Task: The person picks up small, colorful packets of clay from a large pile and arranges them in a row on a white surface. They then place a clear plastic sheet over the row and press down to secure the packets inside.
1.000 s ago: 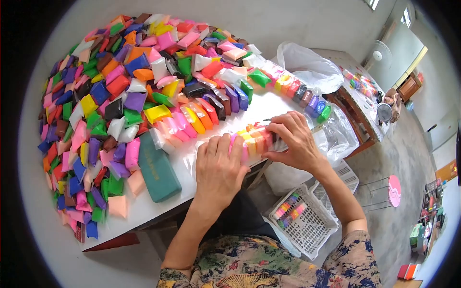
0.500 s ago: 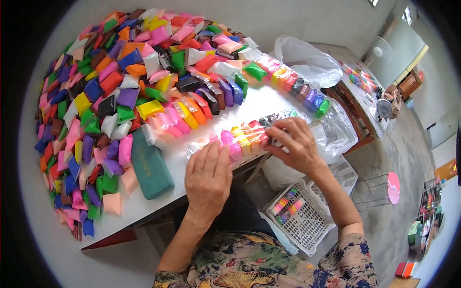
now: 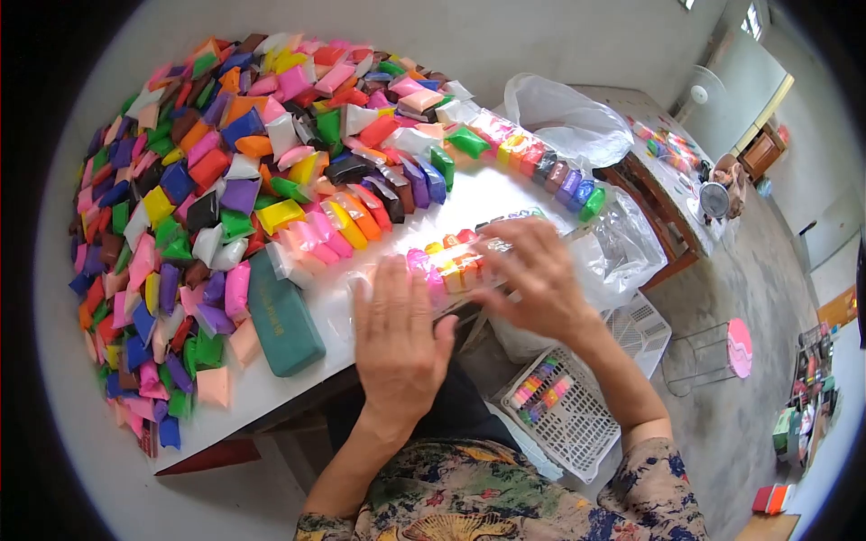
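A clear plastic pack of coloured packets (image 3: 448,262) lies near the table's front edge, with pink, yellow, orange and red showing through shiny film. My left hand (image 3: 397,334) rests over its left end, fingers straight and flat. Over the right end is my right hand (image 3: 534,278), slightly smeared by motion, its fingers stretched and a little apart; it hides part of the pack. Behind them, a loose row of packets (image 3: 347,221) runs from pink to green. Another filled clear pack (image 3: 541,167) lies farther back on the right.
A large heap of coloured packets (image 3: 207,198) covers the table's left side. Beside my left hand stands a green box (image 3: 287,320). Crumpled clear bags (image 3: 622,243) hang at the right edge. Below, a white basket (image 3: 577,433) holds packs. A pink-topped stool (image 3: 740,348) stands on the floor.
My left fingers have straightened and now lie flatter over the pack's left end. My right hand has shifted slightly left and its fingers have loosened. The camera view has tilted slightly.
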The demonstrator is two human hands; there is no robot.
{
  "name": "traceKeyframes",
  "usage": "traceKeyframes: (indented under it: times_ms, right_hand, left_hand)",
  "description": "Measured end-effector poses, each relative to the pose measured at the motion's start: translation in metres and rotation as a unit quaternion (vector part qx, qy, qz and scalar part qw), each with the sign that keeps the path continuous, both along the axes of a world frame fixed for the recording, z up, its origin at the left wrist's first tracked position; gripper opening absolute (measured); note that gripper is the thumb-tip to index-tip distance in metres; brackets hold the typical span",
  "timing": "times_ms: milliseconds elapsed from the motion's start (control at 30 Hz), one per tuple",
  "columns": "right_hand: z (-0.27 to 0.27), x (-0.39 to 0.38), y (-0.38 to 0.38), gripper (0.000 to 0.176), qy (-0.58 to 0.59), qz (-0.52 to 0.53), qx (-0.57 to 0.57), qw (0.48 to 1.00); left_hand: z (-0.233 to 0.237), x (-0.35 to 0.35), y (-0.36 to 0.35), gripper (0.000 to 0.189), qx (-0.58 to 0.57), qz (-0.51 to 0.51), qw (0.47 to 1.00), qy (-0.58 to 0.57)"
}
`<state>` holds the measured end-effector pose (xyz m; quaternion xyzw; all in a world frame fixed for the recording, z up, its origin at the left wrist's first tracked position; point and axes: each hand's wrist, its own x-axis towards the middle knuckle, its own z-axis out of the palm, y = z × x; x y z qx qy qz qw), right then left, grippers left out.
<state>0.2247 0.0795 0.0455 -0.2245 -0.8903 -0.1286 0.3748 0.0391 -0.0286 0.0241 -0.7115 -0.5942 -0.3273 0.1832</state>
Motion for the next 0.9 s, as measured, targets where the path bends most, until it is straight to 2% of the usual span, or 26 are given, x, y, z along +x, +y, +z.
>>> traceKeyframes:
  times_ms: [33,167,400,533,700,800,900]
  right_hand:
    - [-0.010,-0.011,-0.001,0.053,0.002,0.055,-0.034,0.998]
    - [-0.016,-0.017,0.003,0.044,-0.022,0.090,-0.055,0.994]
    - [-0.016,0.031,0.027,0.039,-0.025,-0.004,-0.033,0.999]
    - [-0.010,0.055,0.025,0.039,-0.043,-0.099,0.009,0.994]
    - [0.005,0.086,0.048,0.032,0.005,-0.213,0.035,0.976]
    - [0.013,0.083,0.089,0.046,0.002,-0.274,0.018,0.962]
    - [0.003,0.071,0.132,0.070,-0.022,-0.341,-0.079,0.936]
  left_hand:
    - [-0.001,0.005,0.004,0.055,-0.010,-0.020,1.000,0.001]
    - [-0.012,-0.012,0.003,0.049,-0.018,-0.006,1.000,0.001]
    - [-0.015,-0.022,-0.009,0.053,-0.029,0.014,0.999,-0.029]
    - [-0.019,-0.022,-0.012,0.057,-0.046,0.043,0.996,-0.058]
    - [-0.014,-0.023,-0.015,0.064,-0.056,0.053,0.996,-0.041]
    - [-0.013,-0.022,-0.013,0.067,-0.059,0.054,0.995,-0.055]
    - [-0.010,-0.024,-0.013,0.070,-0.072,0.042,0.993,-0.088]
